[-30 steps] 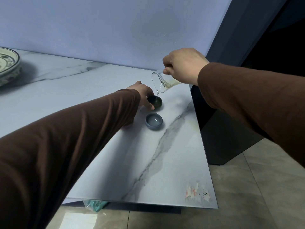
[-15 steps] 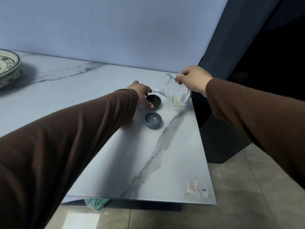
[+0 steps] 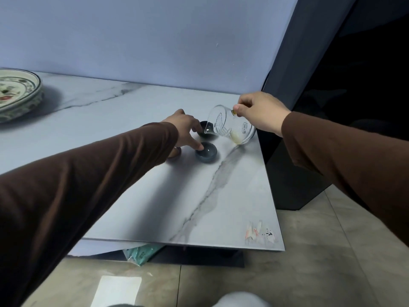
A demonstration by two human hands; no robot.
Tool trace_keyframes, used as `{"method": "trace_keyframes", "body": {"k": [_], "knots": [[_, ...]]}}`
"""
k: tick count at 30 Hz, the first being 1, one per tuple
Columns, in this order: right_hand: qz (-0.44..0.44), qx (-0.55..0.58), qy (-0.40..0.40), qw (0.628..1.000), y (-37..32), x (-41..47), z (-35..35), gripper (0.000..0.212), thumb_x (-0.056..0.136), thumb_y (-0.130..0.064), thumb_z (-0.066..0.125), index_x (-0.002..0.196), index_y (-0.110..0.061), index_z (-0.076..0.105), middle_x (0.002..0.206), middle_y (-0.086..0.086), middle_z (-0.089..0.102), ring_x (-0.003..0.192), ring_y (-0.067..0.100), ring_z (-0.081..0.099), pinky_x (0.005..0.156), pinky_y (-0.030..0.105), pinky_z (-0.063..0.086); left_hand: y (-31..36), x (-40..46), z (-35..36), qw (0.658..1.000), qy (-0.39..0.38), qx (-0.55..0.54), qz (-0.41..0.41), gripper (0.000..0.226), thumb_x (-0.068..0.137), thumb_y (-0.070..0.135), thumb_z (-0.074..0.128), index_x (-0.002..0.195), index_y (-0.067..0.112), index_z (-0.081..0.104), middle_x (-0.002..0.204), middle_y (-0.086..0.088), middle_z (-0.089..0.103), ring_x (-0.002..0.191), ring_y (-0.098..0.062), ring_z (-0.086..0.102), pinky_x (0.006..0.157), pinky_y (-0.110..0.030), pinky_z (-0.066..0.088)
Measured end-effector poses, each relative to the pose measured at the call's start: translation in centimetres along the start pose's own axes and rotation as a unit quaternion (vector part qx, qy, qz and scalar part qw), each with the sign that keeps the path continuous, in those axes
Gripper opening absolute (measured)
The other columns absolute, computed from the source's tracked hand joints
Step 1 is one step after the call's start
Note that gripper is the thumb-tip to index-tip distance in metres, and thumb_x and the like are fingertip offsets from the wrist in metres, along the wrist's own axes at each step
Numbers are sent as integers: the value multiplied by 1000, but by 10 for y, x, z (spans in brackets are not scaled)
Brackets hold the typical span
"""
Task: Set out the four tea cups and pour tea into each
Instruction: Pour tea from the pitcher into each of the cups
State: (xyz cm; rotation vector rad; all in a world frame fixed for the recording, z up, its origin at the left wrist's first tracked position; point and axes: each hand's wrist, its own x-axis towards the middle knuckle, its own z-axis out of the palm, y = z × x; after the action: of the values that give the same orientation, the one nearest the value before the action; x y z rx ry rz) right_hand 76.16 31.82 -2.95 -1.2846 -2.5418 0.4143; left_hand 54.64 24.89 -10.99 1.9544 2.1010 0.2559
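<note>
A glass pitcher [image 3: 230,126] with a little pale tea in its bottom hangs tilted to the left, just above the marble table [image 3: 221,196]. My right hand [image 3: 259,113] grips it by the handle. Its spout sits over a dark cup [image 3: 202,129], which it partly hides. A blue-grey cup [image 3: 207,153] stands in front of the dark one. My left hand [image 3: 186,130] reaches between them, fingers spread, thumb tip on the blue-grey cup's rim. A brownish cup [image 3: 175,154] peeks out from under my left wrist. No fourth cup shows.
A patterned plate [image 3: 15,94] sits at the far left of the table. The cups stand close to the table's right edge, beside a dark cabinet [image 3: 292,173]. Sticker residue [image 3: 261,233] marks the front right corner. A teal packet [image 3: 141,253] lies under the table.
The pitcher came down from pouring into the dark cup, tipped back, and now hangs low beside it. My left thumb has shifted from the dark cup to the blue-grey cup's rim.
</note>
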Motion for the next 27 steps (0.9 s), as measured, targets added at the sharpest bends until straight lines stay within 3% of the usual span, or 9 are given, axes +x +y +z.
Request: {"method": "trace_keyframes", "body": {"k": [6, 9, 12, 16, 27], "knots": [[-90, -112, 1, 990, -12, -10, 8, 23, 96, -36, 51, 92, -16, 63, 87, 2, 62, 82, 21, 47, 67, 31, 29, 11, -12, 12, 1000, -25, 5, -1, 65, 59, 59, 74, 118, 35, 59, 96, 15, 57, 116, -15, 37, 93, -38, 44], [-127, -152, -4, 980, -15, -13, 12, 21, 96, -34, 50, 89, -17, 58, 94, 6, 64, 83, 25, 50, 69, 32, 31, 12, -12, 14, 999, -39, 13, -4, 62, 61, 59, 74, 117, 37, 59, 109, 11, 61, 113, -16, 37, 93, -41, 44], [-156, -179, -6, 971, -19, -15, 14, 19, 97, -33, 50, 83, -20, 51, 92, 5, 60, 88, 31, 55, 68, 34, 33, 12, -11, 14, 999, -48, 13, -4, 57, 62, 56, 74, 114, 36, 61, 107, 11, 61, 111, -18, 37, 93, -41, 44], [-189, -210, 1, 959, -25, -17, 15, 21, 98, -34, 50, 87, -18, 56, 90, 1, 56, 93, 32, 55, 68, 36, 35, 13, -9, 15, 999, -46, 1, -22, 54, 59, 58, 74, 108, 40, 63, 95, 4, 49, 112, -18, 39, 91, -38, 46], [-268, -271, 45, 923, -35, -27, 16, 20, 99, -33, 49, 93, -16, 58, 93, 3, 57, 94, 28, 52, 61, 35, 31, 14, -6, 16, 998, -38, 5, -43, 58, 57, 58, 76, 110, 38, 64, 100, -2, 44, 106, -19, 43, 84, -31, 46]]}}
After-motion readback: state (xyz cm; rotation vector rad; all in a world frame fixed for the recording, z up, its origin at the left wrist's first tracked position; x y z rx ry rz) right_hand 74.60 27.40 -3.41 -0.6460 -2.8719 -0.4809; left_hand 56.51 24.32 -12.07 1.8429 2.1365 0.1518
